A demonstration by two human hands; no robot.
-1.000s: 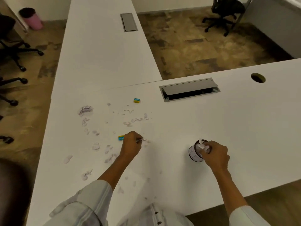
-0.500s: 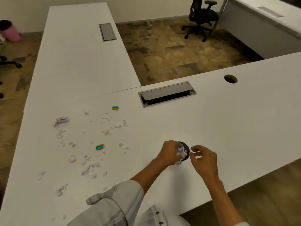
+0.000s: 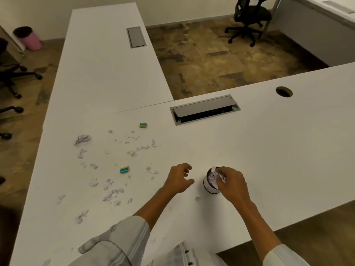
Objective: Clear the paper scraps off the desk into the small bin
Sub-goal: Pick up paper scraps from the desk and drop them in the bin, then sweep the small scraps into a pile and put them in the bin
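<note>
The right hand (image 3: pixel 231 184) pinches paper in its grip over the small bin (image 3: pixel 210 186) on the counter (image 3: pixel 269 150). Just left, the left hand (image 3: pixel 179 179) hovers loosely curled, empty. Farther left, paper scraps (image 3: pixel 111 192) lie scattered.

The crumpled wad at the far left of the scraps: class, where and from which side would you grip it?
Probably from above with the left hand. Pinch the wad across its raised creased middle; it lies loose on the flat desk, with nothing close beside it.
</note>
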